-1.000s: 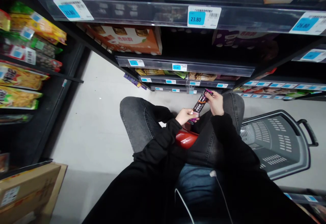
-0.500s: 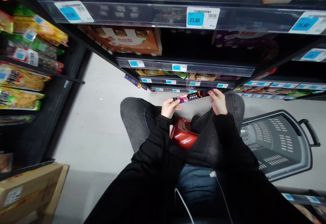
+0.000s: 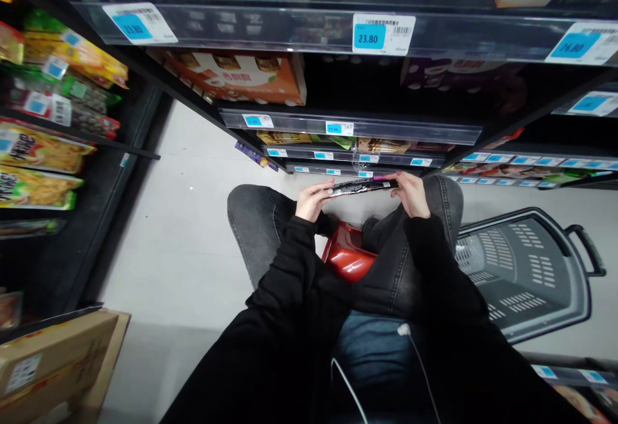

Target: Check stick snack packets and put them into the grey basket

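A slim, dark stick packet (image 3: 361,186) with a purple part near its right end is stretched level between my two hands, above my knees. Its left end is pinched by my left hand (image 3: 313,201), fingers closed on it. My right hand (image 3: 412,193) grips the other end, thumb below and fingers above. The packet's darker, printed face is turned toward me, too small to read. Just beyond it are the lowest shelf rows (image 3: 333,172) with price tags.
Below my hands, a red glossy stool (image 3: 348,253) shows between my legs. A grey shopping basket (image 3: 531,269) lies on the floor at right. Shelves with an orange drink carton (image 3: 241,76) rise ahead. Snack bags (image 3: 43,147) hang at left, above a cardboard box (image 3: 58,359).
The packet has been turned over: its colourful purple and orange face has given way to a black printed one. My left hand has shifted slightly to the left.
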A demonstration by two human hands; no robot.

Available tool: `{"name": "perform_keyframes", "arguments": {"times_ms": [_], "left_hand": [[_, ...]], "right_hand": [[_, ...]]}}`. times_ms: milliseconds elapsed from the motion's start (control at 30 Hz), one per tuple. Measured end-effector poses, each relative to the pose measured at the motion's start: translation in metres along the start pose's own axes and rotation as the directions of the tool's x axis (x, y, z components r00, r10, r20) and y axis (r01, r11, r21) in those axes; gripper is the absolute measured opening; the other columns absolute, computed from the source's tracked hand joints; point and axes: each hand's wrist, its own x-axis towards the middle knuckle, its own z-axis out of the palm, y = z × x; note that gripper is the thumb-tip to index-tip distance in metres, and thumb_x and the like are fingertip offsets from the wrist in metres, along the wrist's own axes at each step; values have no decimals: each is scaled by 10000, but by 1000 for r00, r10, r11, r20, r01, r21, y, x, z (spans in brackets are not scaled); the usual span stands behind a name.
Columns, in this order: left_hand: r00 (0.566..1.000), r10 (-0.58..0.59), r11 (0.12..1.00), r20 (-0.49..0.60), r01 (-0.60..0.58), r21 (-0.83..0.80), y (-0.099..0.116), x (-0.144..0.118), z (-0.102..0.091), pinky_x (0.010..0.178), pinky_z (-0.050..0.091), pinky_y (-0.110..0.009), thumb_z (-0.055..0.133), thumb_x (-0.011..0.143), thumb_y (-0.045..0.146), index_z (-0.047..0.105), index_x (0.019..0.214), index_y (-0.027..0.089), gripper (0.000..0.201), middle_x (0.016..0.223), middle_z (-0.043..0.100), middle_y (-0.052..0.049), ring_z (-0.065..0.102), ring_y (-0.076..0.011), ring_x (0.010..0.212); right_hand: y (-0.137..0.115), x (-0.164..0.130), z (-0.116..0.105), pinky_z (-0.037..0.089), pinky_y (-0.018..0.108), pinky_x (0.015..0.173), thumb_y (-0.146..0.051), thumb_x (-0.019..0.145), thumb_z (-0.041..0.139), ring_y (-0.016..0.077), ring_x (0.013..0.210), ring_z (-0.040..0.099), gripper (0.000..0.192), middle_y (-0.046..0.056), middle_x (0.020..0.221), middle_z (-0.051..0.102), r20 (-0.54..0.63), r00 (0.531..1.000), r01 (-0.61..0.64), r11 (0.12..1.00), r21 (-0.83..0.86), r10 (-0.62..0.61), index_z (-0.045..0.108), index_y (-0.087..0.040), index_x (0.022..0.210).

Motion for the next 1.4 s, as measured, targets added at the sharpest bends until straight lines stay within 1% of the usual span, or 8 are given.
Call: {"name": "perform_keyframes", "arguments": {"times_ms": [67, 200, 333, 433, 567, 800, 1267, 1400], "left_hand": [[1000, 12, 1000, 0, -12, -3, -2, 2, -1, 831, 506, -379, 732, 490, 91, 668, 865, 129, 383, 1051, 653, -98, 622, -246, 932], [1000, -19, 999, 1, 19, -34, -4, 4, -3, 835, 499, -379, 726, 491, 52, 600, 1026, 135, 556, 897, 693, -79, 643, -217, 872], [996, -85, 996, -1, 85, -23, -6, 4, -2, 797, 520, -373, 720, 517, 70, 627, 941, 112, 436, 820, 695, -67, 657, -191, 758], [995, -93, 996, -20, 92, -8, -7, 3, 0, 761, 539, -369, 720, 530, 88, 634, 940, 119, 421, 814, 690, -55, 656, -172, 713], [997, -27, 999, -67, 28, 21, -9, 4, 1, 793, 534, -370, 738, 533, 131, 634, 961, 117, 441, 817, 685, -58, 656, -165, 729], [993, 101, 995, -62, -101, 7, -8, 2, 4, 839, 514, -412, 790, 474, 230, 661, 917, 114, 475, 862, 692, -81, 646, -220, 835], [991, 116, 990, -73, -121, -66, -3, -1, 7, 845, 503, -431, 806, 438, 284, 705, 773, 128, 383, 853, 700, -74, 651, -235, 814], [979, 203, 979, -28, -204, -17, -4, -2, 8, 894, 460, -429, 776, 496, 262, 710, 725, 164, 257, 892, 698, -78, 616, -261, 950]], "right_hand": [[3, 1, 1, 400, 198, 408, -393, 653, 656, 104, 575, 583, 246, 23, 801, 625, -12, 1000, 5, 998, -60, -5, 622, -184, 780], [5, 2, 3, 421, 200, 423, -347, 628, 682, 114, 565, 611, 332, -34, 708, 565, -26, 999, 20, 993, -118, -23, 559, -216, 907], [6, 3, 3, 455, 221, 459, -336, 601, 693, 117, 543, 612, 478, -65, 663, 551, -56, 998, 28, 993, -112, -34, 492, -241, 1025], [8, 4, 2, 456, 223, 474, -334, 592, 698, 111, 530, 610, 451, -51, 680, 580, -79, 997, 16, 994, -104, -24, 512, -216, 986], [11, 6, 1, 456, 215, 481, -337, 590, 702, 93, 503, 597, 334, -33, 680, 599, -93, 996, -7, 994, -105, -3, 533, -182, 832], [10, 6, 0, 501, 231, 543, -350, 626, 681, 80, 517, 599, 278, -37, 709, 599, -81, 997, -1, 1000, -15, 0, 532, -195, 803], [14, 7, 0, 515, 265, 599, -328, 651, 660, 104, 562, 621, 245, -33, 677, 610, -86, 996, 17, 998, 66, -11, 566, -199, 837], [10, 4, 1, 514, 313, 714, -258, 654, 652, 128, 717, 637, 143, 15, 829, 653, -85, 996, 47, 996, 80, -40, 588, -190, 763]]}}
